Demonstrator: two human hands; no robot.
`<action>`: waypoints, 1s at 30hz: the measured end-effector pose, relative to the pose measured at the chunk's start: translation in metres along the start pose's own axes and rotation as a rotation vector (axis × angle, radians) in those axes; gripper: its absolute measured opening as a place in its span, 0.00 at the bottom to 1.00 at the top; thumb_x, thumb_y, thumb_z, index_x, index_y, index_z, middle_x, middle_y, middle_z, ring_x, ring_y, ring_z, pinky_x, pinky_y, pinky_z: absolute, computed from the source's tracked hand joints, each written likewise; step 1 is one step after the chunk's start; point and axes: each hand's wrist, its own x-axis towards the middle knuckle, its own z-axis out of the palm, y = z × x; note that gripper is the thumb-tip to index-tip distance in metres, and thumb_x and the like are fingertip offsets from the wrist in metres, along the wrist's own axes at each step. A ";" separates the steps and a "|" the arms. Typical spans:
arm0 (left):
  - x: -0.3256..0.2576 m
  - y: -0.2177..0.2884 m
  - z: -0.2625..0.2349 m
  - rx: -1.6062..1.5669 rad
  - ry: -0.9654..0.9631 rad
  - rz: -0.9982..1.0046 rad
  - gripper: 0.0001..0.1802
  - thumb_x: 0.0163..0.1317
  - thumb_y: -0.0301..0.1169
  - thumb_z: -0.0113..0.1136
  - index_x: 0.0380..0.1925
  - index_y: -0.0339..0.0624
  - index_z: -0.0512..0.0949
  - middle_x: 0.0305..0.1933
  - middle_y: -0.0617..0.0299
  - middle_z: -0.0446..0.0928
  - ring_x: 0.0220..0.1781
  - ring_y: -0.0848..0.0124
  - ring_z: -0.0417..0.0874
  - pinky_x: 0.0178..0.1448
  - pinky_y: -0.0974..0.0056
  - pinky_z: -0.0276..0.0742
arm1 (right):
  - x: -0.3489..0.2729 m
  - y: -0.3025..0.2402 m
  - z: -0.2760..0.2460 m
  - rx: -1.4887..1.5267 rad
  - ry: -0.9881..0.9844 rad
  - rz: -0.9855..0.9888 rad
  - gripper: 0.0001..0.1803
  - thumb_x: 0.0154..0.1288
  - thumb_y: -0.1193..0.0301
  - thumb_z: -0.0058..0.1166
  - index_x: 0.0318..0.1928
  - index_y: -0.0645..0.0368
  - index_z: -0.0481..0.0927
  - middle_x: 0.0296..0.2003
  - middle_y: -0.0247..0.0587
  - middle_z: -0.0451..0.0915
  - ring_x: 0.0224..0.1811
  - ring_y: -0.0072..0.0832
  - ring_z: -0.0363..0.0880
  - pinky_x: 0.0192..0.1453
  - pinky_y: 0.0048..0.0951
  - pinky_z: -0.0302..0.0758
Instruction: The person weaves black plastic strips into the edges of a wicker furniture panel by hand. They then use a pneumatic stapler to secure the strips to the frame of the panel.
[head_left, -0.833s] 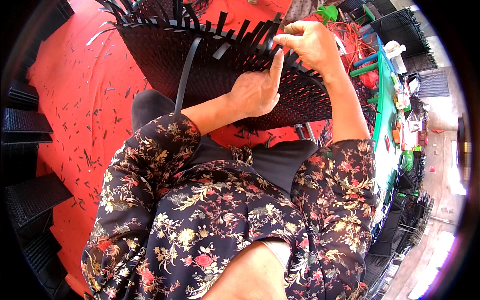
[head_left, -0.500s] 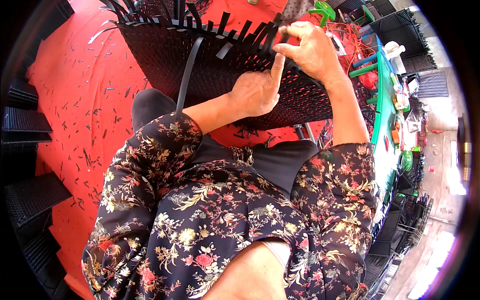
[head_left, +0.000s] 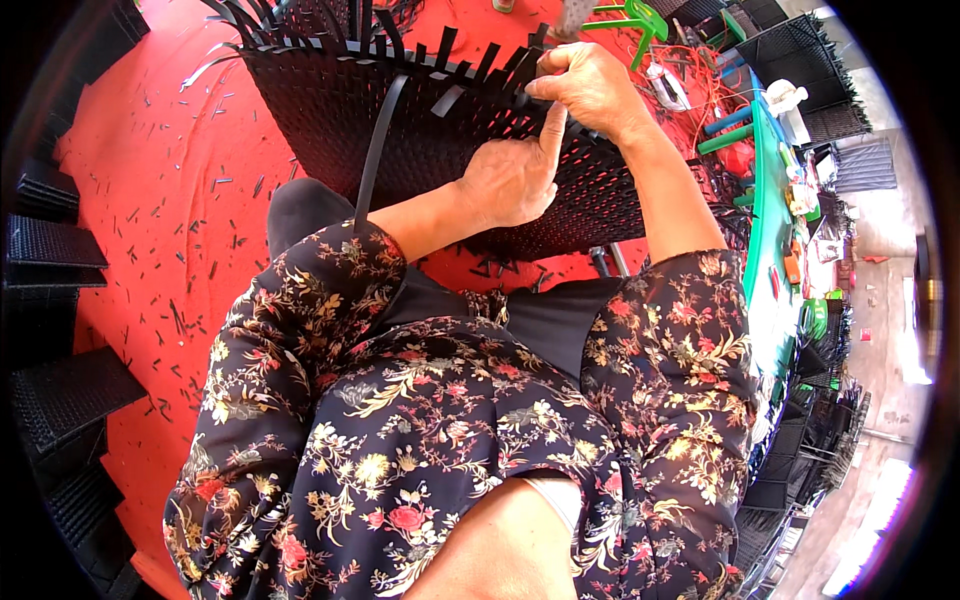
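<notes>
A large black woven basket (head_left: 420,130) stands tilted before me, with loose flat plastic strips sticking up along its rim. My right hand (head_left: 595,95) is at the rim's right part, thumb and fingers pinched on a black strip (head_left: 530,68). Just below it, my left hand (head_left: 510,180) lies against the woven side. Its index finger stretches up almost to the right fingertips; the other fingers are curled, and it shows nothing in its grasp. One long grey-black strip (head_left: 378,150) hangs from the wall down to my left sleeve.
Black strip scraps litter the red floor covering (head_left: 180,250). Black woven pieces (head_left: 60,400) are stacked at the left. At the right stands a green table (head_left: 765,200) with small items on it, a green stool (head_left: 640,22) beyond, and tangled red cords (head_left: 705,75).
My right hand has moved slightly left and down along the rim, and its fingers have closed on a strip. My left hand stays nearly in place.
</notes>
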 end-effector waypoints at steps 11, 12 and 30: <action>-0.025 -0.011 0.003 0.021 0.117 0.107 0.52 0.48 0.31 0.65 0.66 0.24 0.43 0.32 0.48 0.77 0.27 0.53 0.80 0.33 0.55 0.76 | -0.007 0.012 0.002 0.076 -0.007 0.024 0.12 0.44 0.61 0.63 0.24 0.56 0.82 0.20 0.39 0.80 0.27 0.34 0.79 0.40 0.34 0.74; -0.030 -0.013 0.002 -0.009 0.143 0.085 0.52 0.48 0.30 0.65 0.67 0.24 0.44 0.32 0.48 0.77 0.28 0.53 0.80 0.33 0.55 0.76 | -0.007 0.013 0.002 0.078 -0.027 0.048 0.12 0.45 0.60 0.63 0.24 0.56 0.82 0.21 0.39 0.81 0.29 0.33 0.81 0.42 0.35 0.74; -0.023 -0.016 -0.002 -0.060 0.214 -0.050 0.55 0.49 0.28 0.65 0.69 0.29 0.36 0.31 0.51 0.78 0.28 0.51 0.81 0.32 0.54 0.77 | -0.018 0.013 0.006 -0.032 0.036 0.111 0.10 0.46 0.63 0.59 0.24 0.56 0.82 0.25 0.48 0.81 0.35 0.44 0.81 0.43 0.44 0.74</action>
